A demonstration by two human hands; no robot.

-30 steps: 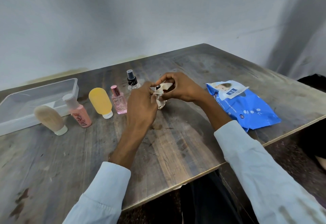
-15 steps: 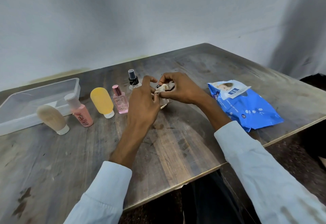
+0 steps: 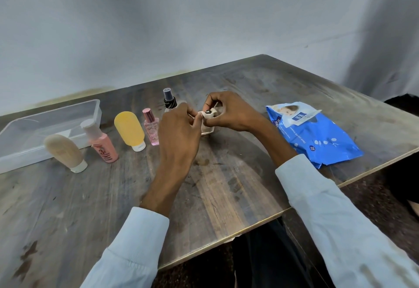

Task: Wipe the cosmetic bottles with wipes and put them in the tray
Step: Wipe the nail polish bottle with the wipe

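Observation:
A small clear bottle (image 3: 207, 130) with a black cap (image 3: 208, 112) stands on the table between my hands. A white wipe (image 3: 202, 116) is wound round its neck. My left hand (image 3: 179, 133) grips the bottle from the left, thumb and forefinger at the neck. My right hand (image 3: 229, 113) pinches the wipe at the cap with curled fingers. To the left stand a black-topped spray bottle (image 3: 169, 100), a pink perfume bottle (image 3: 151, 129), a yellow tube (image 3: 129, 129), a pink bottle (image 3: 103, 146) and a beige tube (image 3: 64, 151). The clear plastic tray (image 3: 27, 151) lies at the far left with no bottles in it.
A blue pack of wipes (image 3: 317, 142) lies to the right, near the table's right edge. The wall runs just behind the table. The table's front edge (image 3: 226, 240) cuts diagonally between my forearms.
The wipe, bunched over the bottle top a second ago, now sits round the neck and the black cap shows. Both hands kept their place, with only the fingers working.

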